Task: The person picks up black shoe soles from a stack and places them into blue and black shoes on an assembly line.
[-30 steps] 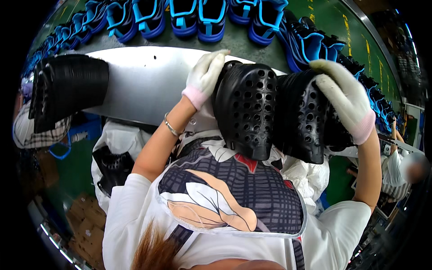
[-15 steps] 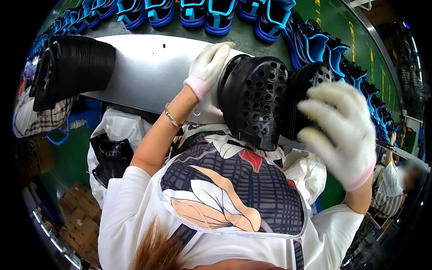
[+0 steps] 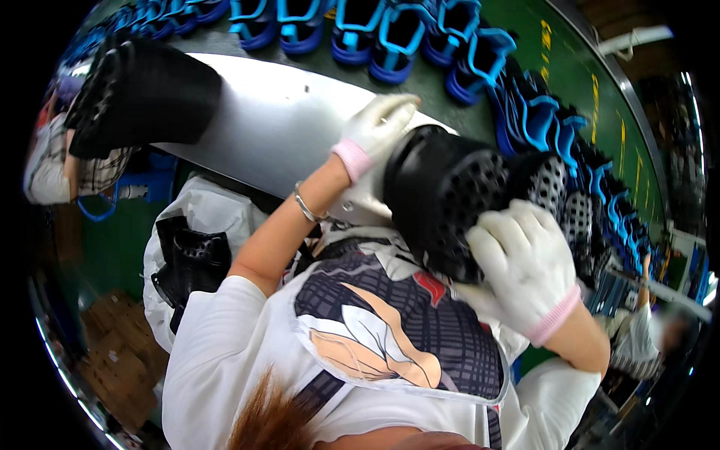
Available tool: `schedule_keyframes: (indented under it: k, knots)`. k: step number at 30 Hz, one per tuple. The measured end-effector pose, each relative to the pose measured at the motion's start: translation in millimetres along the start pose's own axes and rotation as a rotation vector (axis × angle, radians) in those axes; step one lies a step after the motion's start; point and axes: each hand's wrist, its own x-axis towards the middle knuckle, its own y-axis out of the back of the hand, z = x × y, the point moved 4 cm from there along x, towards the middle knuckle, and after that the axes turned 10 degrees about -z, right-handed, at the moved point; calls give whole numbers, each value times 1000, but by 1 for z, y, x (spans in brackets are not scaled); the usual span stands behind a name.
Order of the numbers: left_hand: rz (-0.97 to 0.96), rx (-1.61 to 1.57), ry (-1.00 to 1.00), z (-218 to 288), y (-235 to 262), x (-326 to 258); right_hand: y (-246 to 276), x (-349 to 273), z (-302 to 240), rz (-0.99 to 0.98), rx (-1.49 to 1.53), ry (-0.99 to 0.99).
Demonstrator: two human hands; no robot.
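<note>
A nested stack of black plastic shoe inserts with round holes [image 3: 442, 195] lies on the shiny metal bench top [image 3: 277, 112] in front of me. Another perforated stack [image 3: 541, 181] sits just to its right. My left hand [image 3: 381, 131], in a white glove with a pink cuff, rests beyond the first stack's left end, its fingers stretched out along the bench's far edge. My gloved right hand [image 3: 525, 262] has its fingers curled over the lower right edge of the front insert; the thumb tucks underneath, partly hidden.
A third black stack [image 3: 146, 94] stands at the bench's left end. Rows of black-and-blue shoes [image 3: 397, 45] line the green surface beyond and to the right. A white sack [image 3: 206, 202] with black inserts hangs at lower left, above cardboard boxes [image 3: 120, 352]. Other people are at both sides.
My right hand has come left and down from the right-hand stack and closed on the front insert's edge. That stack has tilted slightly. My left hand stays by the bench edge; the whole view has shifted.
</note>
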Motion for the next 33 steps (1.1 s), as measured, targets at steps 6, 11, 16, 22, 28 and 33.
schedule_keyframes:
  k: [6,11,16,22,28,33]
  knots:
    - [-36,-465,-143,60,28,-15,65,-1,-11,114,-33,-2]
    - [-468,-1305,-96,96,24,-22,65,60,9,124,98,133]
    - [-95,-1387,-95,79,58,-4,47,124,28,81,360,-77]
    - [213,-1129,-234,56,98,19,32,183,48,-164,468,-320]
    - [378,-914,-203,34,119,47,20,220,64,-33,383,-268]
    - [313,-87,-49,7,142,60,30,238,110,-94,288,-385]
